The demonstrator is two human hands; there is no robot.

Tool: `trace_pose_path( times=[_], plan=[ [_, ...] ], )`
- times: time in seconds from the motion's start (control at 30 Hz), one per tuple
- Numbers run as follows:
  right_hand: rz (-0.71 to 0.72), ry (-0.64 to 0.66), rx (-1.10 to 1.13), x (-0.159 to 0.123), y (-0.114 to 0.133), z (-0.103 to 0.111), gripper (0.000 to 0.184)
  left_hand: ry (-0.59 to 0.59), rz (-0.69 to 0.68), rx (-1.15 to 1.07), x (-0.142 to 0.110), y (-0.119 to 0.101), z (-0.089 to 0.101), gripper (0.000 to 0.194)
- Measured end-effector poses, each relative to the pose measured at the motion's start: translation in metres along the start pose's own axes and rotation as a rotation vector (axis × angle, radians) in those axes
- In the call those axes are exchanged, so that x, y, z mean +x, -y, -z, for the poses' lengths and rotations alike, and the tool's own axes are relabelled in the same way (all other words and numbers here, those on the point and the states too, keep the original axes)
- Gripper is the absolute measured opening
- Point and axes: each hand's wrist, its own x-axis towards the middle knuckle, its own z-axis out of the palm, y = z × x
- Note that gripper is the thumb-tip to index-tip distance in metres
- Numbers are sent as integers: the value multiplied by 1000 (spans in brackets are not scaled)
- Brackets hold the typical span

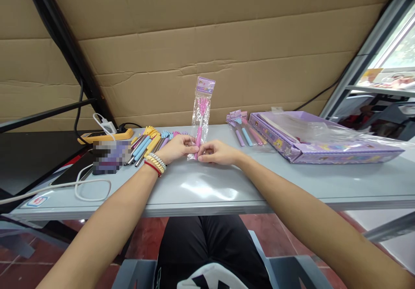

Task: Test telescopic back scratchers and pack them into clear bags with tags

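A pink back scratcher (201, 115) with a hand-shaped head stands nearly upright inside a clear plastic bag (195, 124) topped by a purple header card (205, 85). My left hand (180, 149) pinches the handle's lower part through the bag, thumb in front. From the other side, the curled fingers of my right hand (216, 152) grip the bag's lower edge by the handle end. Beside my left wrist lies a pile of loose back scratchers (148, 145) in yellow, blue, purple and pink. To the right, several bagged back scratchers (245, 129) lie side by side.
A purple open box (346, 155) with clear plastic over it sits on the right of the grey table (207, 189). At left are an orange power strip (129, 134), a white cable (94, 199) and a blurred-out item (110, 157). A cardboard wall (227, 38) rises behind.
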Motion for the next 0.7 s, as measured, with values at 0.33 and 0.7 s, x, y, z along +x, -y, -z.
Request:
trace_pose_path(
  times=[0.33, 0.7],
  plan=[
    [-97, -193, -372, -3, 4, 2, 49, 172, 109, -65, -6, -9, -6, 26],
    [-136, -308, -574, -2, 4, 1, 38, 267, 141, -288, -5, -8, -10, 38]
  ],
)
